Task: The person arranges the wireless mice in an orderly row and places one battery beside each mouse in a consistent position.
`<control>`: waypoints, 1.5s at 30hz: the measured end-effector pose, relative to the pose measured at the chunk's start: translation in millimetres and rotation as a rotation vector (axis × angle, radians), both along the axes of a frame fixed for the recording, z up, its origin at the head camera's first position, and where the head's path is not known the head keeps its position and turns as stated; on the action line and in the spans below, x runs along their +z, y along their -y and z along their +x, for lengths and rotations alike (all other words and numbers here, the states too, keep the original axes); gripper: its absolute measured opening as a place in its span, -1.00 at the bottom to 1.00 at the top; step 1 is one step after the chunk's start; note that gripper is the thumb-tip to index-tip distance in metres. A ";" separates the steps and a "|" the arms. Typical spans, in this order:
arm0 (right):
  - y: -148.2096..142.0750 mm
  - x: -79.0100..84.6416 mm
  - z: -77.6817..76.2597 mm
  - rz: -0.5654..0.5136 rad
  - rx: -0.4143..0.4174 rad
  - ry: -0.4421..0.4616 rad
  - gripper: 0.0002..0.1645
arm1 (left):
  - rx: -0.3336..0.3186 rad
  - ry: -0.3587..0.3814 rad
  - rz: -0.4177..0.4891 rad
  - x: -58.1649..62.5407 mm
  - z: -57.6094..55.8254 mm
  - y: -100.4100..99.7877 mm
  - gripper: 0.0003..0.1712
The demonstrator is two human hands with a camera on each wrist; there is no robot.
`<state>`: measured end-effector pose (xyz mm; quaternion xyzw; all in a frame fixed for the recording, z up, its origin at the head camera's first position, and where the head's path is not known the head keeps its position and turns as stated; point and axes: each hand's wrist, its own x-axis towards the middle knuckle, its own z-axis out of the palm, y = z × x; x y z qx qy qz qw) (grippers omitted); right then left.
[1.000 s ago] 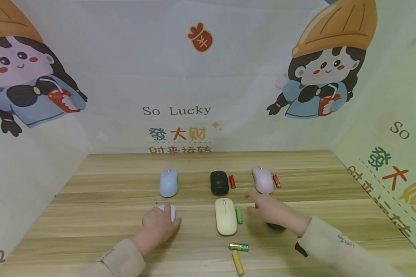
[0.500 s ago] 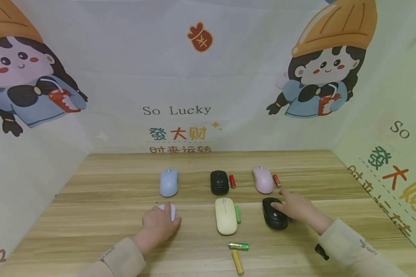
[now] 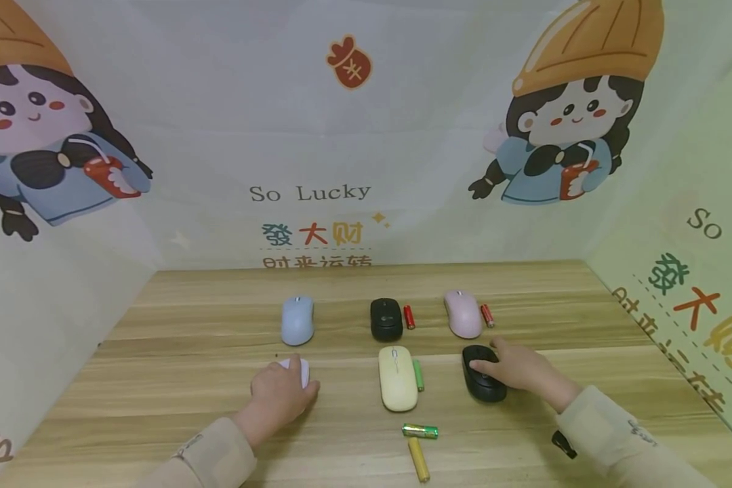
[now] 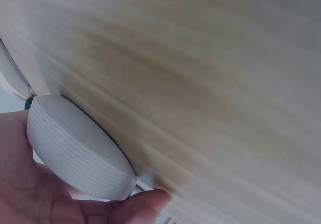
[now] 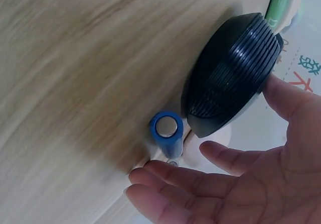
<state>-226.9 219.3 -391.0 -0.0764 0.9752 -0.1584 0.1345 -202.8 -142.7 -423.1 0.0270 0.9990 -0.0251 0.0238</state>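
Note:
In the head view my left hand point(image 3: 280, 391) lies over a pale mouse point(image 3: 304, 373), much of which it covers. The left wrist view shows that mouse's ribbed side point(image 4: 80, 148) with thumb and fingers around it. My right hand point(image 3: 521, 366) is at the right side of a black mouse point(image 3: 483, 383), its thumb touching it. From the right wrist, a blue battery point(image 5: 168, 133) stands out beside the black mouse, near the extended fingertips point(image 5: 138, 176); the hand hides it in the head view. A green battery point(image 3: 418, 375) lies against the yellow mouse point(image 3: 398, 379).
Behind are a blue mouse point(image 3: 297, 320), another black mouse point(image 3: 386, 320) with a red battery point(image 3: 409, 316), and a pink mouse point(image 3: 463, 314) with a red battery point(image 3: 486, 315). In front lie a green-and-gold battery point(image 3: 420, 431), a yellow battery point(image 3: 418, 460) and a small black object point(image 3: 564, 444).
My right hand has moved from beside the yellow mouse rightward to the far side of the black mouse, uncovering it. The green battery sits closer to the yellow mouse. The left hand stays put.

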 end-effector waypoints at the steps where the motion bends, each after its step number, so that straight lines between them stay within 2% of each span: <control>1: 0.7 -0.1 -0.1 0.006 0.000 0.001 -0.08 | 0.001 -0.001 0.004 0.2 0.1 -0.3 -0.25; 6: 3.5 -1.7 -2.0 0.035 -0.010 0.018 -0.08 | 0.021 0.015 0.051 2.0 -0.4 -0.4 -0.19; 8: 4.0 -2.9 -3.2 0.043 -0.012 0.019 -0.07 | 0.021 0.001 0.047 4.6 -0.7 -0.7 -0.15; 11: 4.6 -5.0 -5.0 0.050 -0.012 0.021 -0.06 | -0.007 -0.060 0.000 13.8 1.7 -6.8 -0.14; 14: 5.7 -5.5 -5.4 0.054 -0.014 0.029 -0.04 | -0.086 -0.155 -0.037 23.3 9.4 -20.2 -0.22; 17: 6.8 -5.2 -5.0 0.059 -0.015 0.038 -0.04 | -0.196 -0.192 0.015 29.5 23.7 -40.2 -0.29; 19: 7.0 -4.9 -4.8 0.061 -0.019 0.043 -0.04 | -0.306 -0.182 0.068 29.6 34.8 -54.5 -0.41; 22: 7.0 -4.5 -5.1 0.069 -0.024 0.046 -0.03 | -0.512 -0.081 0.157 27.4 49.4 -73.6 -0.53; 24: 7.1 -4.5 -5.3 0.072 -0.024 0.045 -0.03 | -0.627 0.008 0.194 24.9 55.7 -84.5 -0.61; 27: 8.0 -4.6 -5.0 0.072 -0.019 0.042 -0.03 | -0.732 0.095 0.234 21.1 61.3 -97.6 -0.66; 30: 8.6 -4.4 -3.9 0.065 -0.022 0.042 -0.04 | -0.768 0.135 0.298 18.3 61.5 -107.5 -0.73; 32: 9.1 -3.8 -3.1 0.061 -0.029 0.043 -0.04 | -0.739 0.152 0.365 18.1 58.9 -112.2 -0.79; 35: 9.6 -2.7 -2.1 0.060 -0.034 0.041 -0.05 | -0.689 0.105 0.384 17.9 51.7 -117.5 -0.89; 37: 9.8 -2.1 -1.4 0.061 -0.032 0.038 -0.06 | -0.676 0.066 0.347 18.3 47.1 -120.6 -0.90; 41: 10.5 -1.5 -0.2 0.062 -0.027 0.037 -0.06 | -0.709 -0.002 0.226 18.6 40.4 -128.0 -0.85; 45: 11.6 -1.1 0.2 0.056 -0.029 0.033 -0.07 | -0.726 -0.023 0.124 18.2 37.0 -137.6 -0.87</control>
